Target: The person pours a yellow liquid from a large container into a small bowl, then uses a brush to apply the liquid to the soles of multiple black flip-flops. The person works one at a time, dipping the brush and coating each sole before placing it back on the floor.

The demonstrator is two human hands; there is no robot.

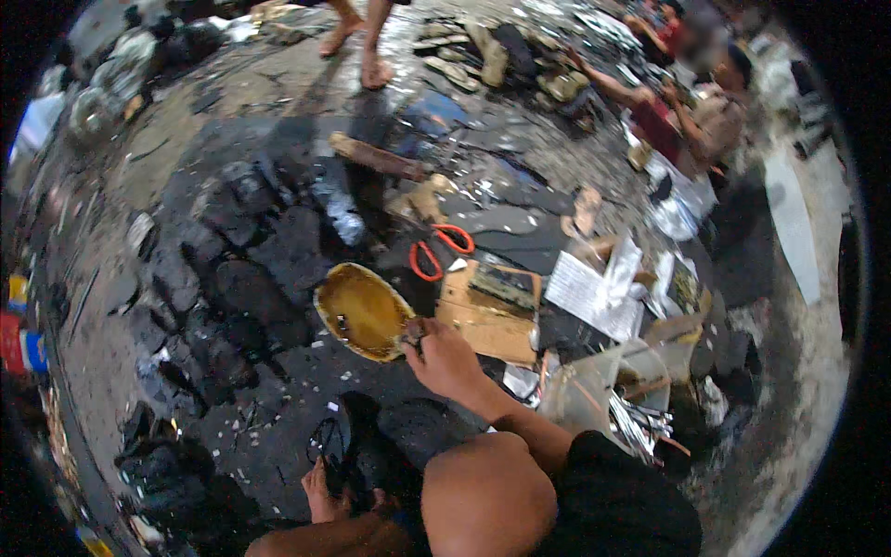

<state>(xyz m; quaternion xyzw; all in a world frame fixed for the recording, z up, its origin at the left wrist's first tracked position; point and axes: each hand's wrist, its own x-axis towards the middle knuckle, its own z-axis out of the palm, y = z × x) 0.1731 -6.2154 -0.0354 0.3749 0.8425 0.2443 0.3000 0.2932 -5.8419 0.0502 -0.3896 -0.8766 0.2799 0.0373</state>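
Note:
My right hand [438, 357] is closed on the short handle end of a shallow oval pan [320, 302]. Amber-brown liquid [364, 308], glue-like in look, lies in the pan. Down by my knees, my left hand [321, 494] has its fingers against a dark shoe [345, 432] and seems to grip it; shadow hides part of that grip. A flat black sole [418, 422] lies just right of the shoe. Scissors with orange handles [429, 260] rest beyond the pan, beside a piece of brown cardboard [483, 325].
Dark shoe pieces [251, 288] are heaped at the left. To the right stands a translucent container [580, 385] with metal tools [640, 422]. A wooden-handled tool [376, 156] lies farther off. Another person [710, 121] sits at the far right; someone's bare feet [374, 72] are at the top.

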